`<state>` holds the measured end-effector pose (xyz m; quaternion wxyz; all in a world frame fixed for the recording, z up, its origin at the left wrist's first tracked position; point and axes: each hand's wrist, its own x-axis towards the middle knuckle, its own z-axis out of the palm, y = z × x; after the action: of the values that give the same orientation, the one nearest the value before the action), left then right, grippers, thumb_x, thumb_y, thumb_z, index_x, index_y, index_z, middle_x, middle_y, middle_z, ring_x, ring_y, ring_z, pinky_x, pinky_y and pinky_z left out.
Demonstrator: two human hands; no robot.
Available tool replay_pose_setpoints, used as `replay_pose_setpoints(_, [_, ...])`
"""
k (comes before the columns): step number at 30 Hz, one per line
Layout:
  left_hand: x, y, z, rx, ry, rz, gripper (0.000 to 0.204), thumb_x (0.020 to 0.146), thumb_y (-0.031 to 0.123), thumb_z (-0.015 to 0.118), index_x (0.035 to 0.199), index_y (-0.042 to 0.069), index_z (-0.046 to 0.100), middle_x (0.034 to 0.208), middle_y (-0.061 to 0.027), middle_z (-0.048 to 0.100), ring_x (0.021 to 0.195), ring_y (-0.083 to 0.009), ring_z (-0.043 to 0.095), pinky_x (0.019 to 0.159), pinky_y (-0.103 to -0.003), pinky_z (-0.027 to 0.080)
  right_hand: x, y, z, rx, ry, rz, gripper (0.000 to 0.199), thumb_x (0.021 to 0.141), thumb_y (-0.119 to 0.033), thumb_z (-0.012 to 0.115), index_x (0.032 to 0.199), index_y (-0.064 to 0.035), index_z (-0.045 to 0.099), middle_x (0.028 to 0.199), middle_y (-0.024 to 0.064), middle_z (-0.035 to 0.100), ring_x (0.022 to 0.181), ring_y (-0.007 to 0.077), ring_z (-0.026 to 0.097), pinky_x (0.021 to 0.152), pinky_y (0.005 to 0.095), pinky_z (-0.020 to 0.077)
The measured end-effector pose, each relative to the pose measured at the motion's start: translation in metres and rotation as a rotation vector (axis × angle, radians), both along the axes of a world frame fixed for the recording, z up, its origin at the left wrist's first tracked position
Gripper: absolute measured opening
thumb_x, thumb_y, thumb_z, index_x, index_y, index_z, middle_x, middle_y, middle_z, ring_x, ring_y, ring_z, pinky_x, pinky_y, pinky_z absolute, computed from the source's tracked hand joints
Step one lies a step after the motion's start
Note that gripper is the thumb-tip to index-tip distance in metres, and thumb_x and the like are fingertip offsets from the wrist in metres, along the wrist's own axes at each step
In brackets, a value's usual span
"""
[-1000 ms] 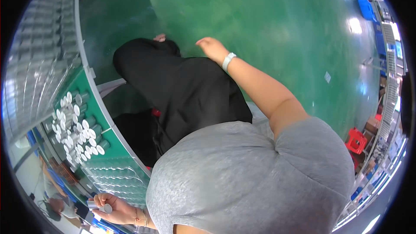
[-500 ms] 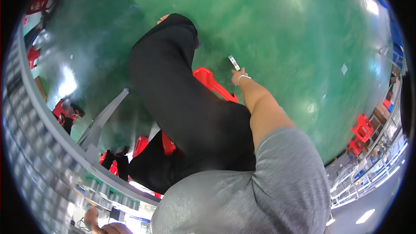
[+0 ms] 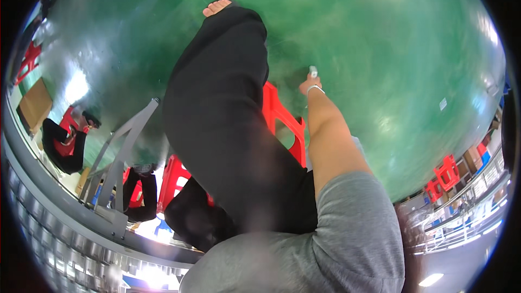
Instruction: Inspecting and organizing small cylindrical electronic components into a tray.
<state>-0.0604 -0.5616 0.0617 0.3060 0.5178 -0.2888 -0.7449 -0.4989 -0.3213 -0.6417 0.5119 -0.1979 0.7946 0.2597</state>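
Observation:
My right hand [image 3: 311,83] reaches down low over the green floor, with a white band [image 3: 315,88] round its wrist. Its fingers are closed on a small white strip [image 3: 313,70], which looks like a printed label or slip and points away from me. The strip is partly hidden by the fingers and too small to read. Beside that hand stands a red plastic stool [image 3: 282,116], close to my leg in black trousers [image 3: 217,97]. My left hand does not show.
A grey metal table leg [image 3: 135,135] stands at the left, below a curved table edge [image 3: 59,206] with many metal cylinders. Seated people in black [image 3: 65,149] and a cardboard box [image 3: 37,103] are beyond it. A white scrap [image 3: 443,103] lies on the right floor; red stools [image 3: 446,172] stand farther off.
My right hand has closed on the white strip, which was stretched out beyond its fingertips. The view has shifted, and the left hand seen at the lower left has gone out of sight.

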Motion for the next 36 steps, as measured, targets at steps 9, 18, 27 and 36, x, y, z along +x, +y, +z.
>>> replay_pose_setpoints(9, [0.100,0.103,0.090,-0.190,-0.054,0.067,0.030,0.096,0.023,0.048,0.120,0.004,0.046,0.062,-0.0066,0.050,0.047,-0.0160,0.047,0.045,-0.027,0.042,-0.028,-0.056,0.122,-0.625,0.254,-0.133,0.043,0.077,-0.012,0.069,0.118,-0.0188,0.058,0.117,0.0227,0.053,0.100,0.0403,0.059,0.087,0.0459,0.0496])
replay_pose_setpoints(18, [0.124,0.330,0.194,-0.495,-0.199,0.277,0.029,0.093,0.021,0.056,0.113,0.002,0.046,0.058,-0.0018,0.047,0.047,-0.0134,0.046,0.045,-0.023,0.041,0.010,-0.068,0.255,-0.483,0.017,0.479,0.076,0.086,-0.011,0.057,0.148,-0.0175,0.014,0.124,0.0255,0.049,0.104,0.0433,0.058,0.089,0.0475,0.0502])
replay_pose_setpoints(27, [0.094,0.425,0.122,-0.867,-0.014,0.930,0.048,0.092,0.023,0.062,0.121,0.000,0.033,0.062,-0.0096,0.054,0.045,-0.0195,0.057,0.060,-0.045,0.061,0.070,-0.093,0.513,-0.123,-0.947,1.485,0.045,0.075,-0.036,0.068,0.105,-0.0029,0.067,0.100,0.0171,0.070,0.092,0.0316,0.067,0.079,0.0377,0.0527])
replay_pose_setpoints(36, [0.062,0.530,0.051,-0.863,-0.248,1.395,0.046,0.099,0.032,0.041,0.127,-0.004,0.035,0.064,-0.0043,0.046,0.046,-0.0098,0.046,0.055,-0.031,0.059,0.230,-0.087,0.677,0.176,-0.502,1.841,0.029,0.074,-0.020,0.053,0.089,0.0038,0.060,0.076,0.0207,0.066,0.075,0.0349,0.065,0.066,0.0417,0.0512])
